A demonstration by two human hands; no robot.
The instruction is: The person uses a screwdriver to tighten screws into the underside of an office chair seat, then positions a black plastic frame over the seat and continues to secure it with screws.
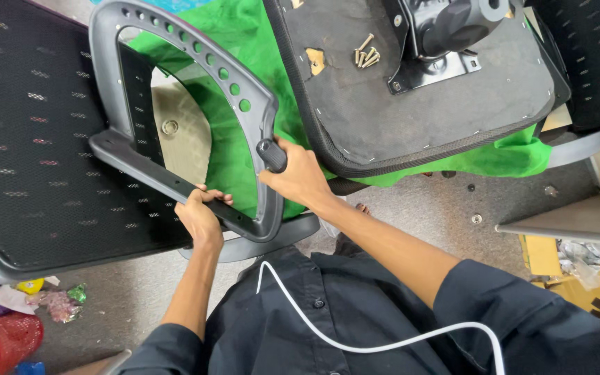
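Here, over the black mesh chair back (pixel 32 132), the left hand (pixel 199 217) is wrapping its fingers tight around the lower bar of the grey armrest frame (pixel 196 52). Just right, the right hand (pixel 300 175) is clenching a black tool handle (pixel 271 154) against the frame's corner, beside the upturned seat (pixel 411 111) bearing loose screws (pixel 366 55).

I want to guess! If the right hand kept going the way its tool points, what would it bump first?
Probably the grey armrest frame; the right hand aims its black-handled tool up at it, though depth is unclear.
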